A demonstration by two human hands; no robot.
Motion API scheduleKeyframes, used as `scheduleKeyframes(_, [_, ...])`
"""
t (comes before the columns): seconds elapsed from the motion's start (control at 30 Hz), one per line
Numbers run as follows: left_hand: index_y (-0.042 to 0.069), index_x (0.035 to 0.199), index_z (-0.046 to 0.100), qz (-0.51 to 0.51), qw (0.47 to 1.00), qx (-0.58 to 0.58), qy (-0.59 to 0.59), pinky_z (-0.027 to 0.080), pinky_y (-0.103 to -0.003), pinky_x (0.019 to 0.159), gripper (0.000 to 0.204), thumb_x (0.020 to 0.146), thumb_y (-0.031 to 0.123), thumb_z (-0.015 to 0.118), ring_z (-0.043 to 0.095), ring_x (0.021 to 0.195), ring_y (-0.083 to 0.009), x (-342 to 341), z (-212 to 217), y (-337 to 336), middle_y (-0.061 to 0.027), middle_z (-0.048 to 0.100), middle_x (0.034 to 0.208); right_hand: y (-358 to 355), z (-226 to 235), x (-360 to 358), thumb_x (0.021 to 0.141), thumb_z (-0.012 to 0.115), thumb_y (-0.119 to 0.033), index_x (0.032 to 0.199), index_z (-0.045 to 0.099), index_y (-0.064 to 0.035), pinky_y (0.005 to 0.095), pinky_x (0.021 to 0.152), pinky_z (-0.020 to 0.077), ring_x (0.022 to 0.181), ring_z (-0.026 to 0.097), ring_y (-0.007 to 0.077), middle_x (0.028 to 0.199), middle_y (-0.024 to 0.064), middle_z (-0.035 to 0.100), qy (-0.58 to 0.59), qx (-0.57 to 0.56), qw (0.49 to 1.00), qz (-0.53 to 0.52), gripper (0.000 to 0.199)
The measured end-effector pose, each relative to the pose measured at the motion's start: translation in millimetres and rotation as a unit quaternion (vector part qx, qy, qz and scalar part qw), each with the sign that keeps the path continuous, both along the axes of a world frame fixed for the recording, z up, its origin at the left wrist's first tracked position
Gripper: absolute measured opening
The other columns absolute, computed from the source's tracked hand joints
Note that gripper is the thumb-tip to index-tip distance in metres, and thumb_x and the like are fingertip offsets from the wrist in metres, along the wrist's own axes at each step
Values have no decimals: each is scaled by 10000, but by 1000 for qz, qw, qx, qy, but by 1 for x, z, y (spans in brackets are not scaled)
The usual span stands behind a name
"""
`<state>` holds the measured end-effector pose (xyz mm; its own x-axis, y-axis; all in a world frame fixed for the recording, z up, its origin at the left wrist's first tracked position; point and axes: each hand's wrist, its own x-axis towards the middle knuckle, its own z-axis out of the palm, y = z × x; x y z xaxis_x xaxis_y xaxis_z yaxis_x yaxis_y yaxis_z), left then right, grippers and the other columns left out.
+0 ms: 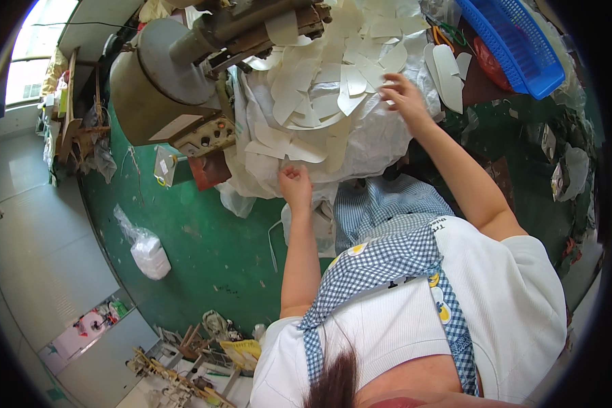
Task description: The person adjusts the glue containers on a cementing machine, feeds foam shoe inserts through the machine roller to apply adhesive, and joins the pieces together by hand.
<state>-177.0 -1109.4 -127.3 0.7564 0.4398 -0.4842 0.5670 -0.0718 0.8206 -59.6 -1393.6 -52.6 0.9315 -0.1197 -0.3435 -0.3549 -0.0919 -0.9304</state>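
Observation:
My left hand [294, 182] is at the near edge of a white cloth-covered surface, its fingers closed in a pinch. Just beyond its fingertips lie cream cut pieces [306, 151], flat and curved; whether the fingers grip one's edge I cannot make out. My right hand [402, 98] hovers at the right side of a loose pile of similar cream pieces [353, 80]. Its fingers are spread and hold nothing visible.
A large machine head [163, 81] with a knobbed control panel [211, 136] stands at the left, its arm reaching over the pile. More cut pieces [447, 75] lie at the right beside a blue plastic basket [517, 47]. A wrapped white bundle [149, 256] sits on the green floor.

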Motion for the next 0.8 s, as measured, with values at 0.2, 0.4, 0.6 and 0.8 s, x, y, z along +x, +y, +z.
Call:
scheduleKeyframes(0.2, [-9,837,539,123,985,123,-16,463,-358,611,230,725,116,697,547,641,-204,37,-74,-50,-85,600,762,-213,-105,31,708,672,-186,1261,399,-14,432,923,404,1097,440,368,1180,189,443,-144,-525,839,-30,640])
scheduleKeyframes(0.4, [-7,1021,514,16,959,269,-85,461,-296,672,225,816,63,578,548,746,-173,76,0,-271,-92,570,862,-331,-127,93,677,745,-418,1360,229,31,484,933,402,1159,398,377,1242,216,386,46,-488,872,20,966])
scheduleKeyframes(0.6, [-36,1092,541,-236,969,-14,-77,480,-290,810,306,847,126,629,595,914,-169,183,-10,-498,-98,611,983,-396,-130,139,630,801,-239,1281,291,37,415,933,426,1112,510,386,1185,272,507,77,-305,949,-31,871])
scheduleKeyframes(0.8, [3,1090,548,-117,979,-150,73,414,-261,615,441,844,356,641,556,724,-125,300,-106,-576,-52,604,872,-435,-150,166,649,801,-184,1210,437,22,360,849,476,978,601,286,1069,185,600,47,-68,996,-42,700])
